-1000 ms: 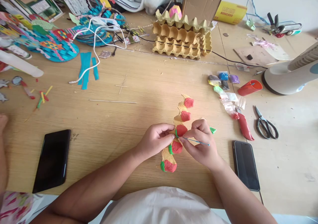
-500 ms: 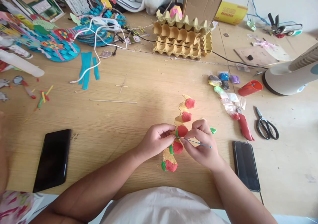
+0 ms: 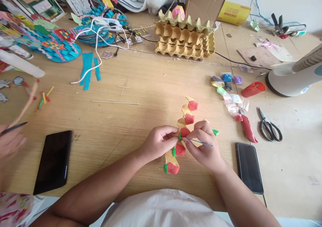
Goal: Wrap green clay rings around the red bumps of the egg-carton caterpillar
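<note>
- Pinching a thin blue stick (image 3: 203, 143) tightly between thumb and fingertips of the right hand (image 3: 201, 138), with one end at the middle patch's green edge
- Holding the left side of the carton strip (image 3: 171, 159) between thumb and forefinger of the left hand (image 3: 161, 141), almost closed
- Stretching away from the body over the table (image 3: 108, 119), past both hands, with five red patches (image 3: 189, 119), green edging (image 3: 165, 168) on the nearest three
- Off to the right, near a phone (image 3: 249, 168) and scissors (image 3: 269, 126)
</note>
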The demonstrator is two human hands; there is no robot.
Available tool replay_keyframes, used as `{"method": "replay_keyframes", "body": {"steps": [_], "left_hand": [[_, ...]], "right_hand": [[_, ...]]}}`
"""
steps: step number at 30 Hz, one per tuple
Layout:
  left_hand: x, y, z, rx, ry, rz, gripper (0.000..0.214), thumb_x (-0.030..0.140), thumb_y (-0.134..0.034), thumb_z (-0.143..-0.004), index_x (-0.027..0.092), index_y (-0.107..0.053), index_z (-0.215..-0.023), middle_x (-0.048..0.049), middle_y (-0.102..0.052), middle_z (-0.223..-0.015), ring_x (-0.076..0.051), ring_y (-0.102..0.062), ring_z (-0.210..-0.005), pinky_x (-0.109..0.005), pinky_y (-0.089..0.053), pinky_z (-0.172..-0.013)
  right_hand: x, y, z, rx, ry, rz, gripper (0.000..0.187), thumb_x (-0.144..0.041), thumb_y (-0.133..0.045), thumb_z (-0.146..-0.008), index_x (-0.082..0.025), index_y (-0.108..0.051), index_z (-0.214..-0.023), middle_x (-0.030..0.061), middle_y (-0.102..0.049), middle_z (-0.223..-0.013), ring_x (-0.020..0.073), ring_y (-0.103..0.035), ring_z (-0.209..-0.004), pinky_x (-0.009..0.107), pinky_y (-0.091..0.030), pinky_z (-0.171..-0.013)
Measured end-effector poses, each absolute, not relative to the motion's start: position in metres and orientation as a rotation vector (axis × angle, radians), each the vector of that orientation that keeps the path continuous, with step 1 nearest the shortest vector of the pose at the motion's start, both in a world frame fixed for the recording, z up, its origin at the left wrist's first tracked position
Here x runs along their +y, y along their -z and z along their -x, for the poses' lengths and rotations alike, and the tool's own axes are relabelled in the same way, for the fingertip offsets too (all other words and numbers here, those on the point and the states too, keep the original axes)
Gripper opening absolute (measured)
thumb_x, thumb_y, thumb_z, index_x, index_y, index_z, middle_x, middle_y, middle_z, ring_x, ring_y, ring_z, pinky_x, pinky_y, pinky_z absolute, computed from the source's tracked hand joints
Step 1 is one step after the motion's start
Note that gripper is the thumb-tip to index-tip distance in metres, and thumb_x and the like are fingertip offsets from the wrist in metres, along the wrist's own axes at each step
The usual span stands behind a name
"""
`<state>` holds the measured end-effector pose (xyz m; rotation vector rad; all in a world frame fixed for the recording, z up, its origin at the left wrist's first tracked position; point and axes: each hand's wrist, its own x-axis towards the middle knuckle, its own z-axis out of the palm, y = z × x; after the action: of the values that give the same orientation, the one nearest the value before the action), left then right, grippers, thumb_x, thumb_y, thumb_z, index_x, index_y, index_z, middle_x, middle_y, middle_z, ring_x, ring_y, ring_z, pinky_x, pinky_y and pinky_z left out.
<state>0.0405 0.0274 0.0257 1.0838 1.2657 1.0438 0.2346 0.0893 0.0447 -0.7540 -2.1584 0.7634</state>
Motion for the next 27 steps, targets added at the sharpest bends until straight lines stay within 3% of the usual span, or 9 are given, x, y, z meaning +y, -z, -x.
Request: {"method": "replay_keyframes", "body": {"steps": [6,16,27], "left_hand": [[0.028,-0.0263,-0.0407,1.252,-1.034,-1.091,0.013,0.021,-0.063,-0.087,0.015,-0.075,-0.088,-0.0011,-0.064,-0.074,-0.013,-0.055,-0.068,-0.022,-0.043,-0.06],[0.0277,-0.0308,-0.0415,1.258,-1.021,-1.113,0.012,0.018,-0.062,-0.085,0.014,-0.074,-0.085,0.0003,-0.059,-0.07,-0.012,-0.052,-0.065,-0.021,-0.041,-0.058],[0.0278,-0.0299,-0.0423,1.259,-1.043,-1.154,0.016,0.017,-0.063,-0.086,0.015,-0.077,-0.092,-0.0014,-0.067,-0.075,-0.013,-0.057,-0.067,-0.022,-0.044,-0.06]], "right_hand": [[0.0883,-0.048,-0.2356,-2.139,-0.825,0.737,0.015,-0.012,-0.069,-0.09,-0.025,-0.062,-0.088,0.0021,-0.048,-0.089,0.0201,-0.054,-0.082,0.038,-0.047,-0.071],[0.0913,-0.0436,-0.2346,-2.109,-0.792,0.753,0.015,-0.011,-0.071,-0.091,-0.025,-0.064,-0.089,0.0019,-0.05,-0.089,0.0192,-0.055,-0.082,0.037,-0.047,-0.072],[0.0902,-0.0482,-0.2343,-2.045,-0.924,0.804,0.012,-0.016,-0.07,-0.091,-0.024,-0.064,-0.084,0.0028,-0.054,-0.087,0.0208,-0.056,-0.083,0.036,-0.047,-0.069]]}}
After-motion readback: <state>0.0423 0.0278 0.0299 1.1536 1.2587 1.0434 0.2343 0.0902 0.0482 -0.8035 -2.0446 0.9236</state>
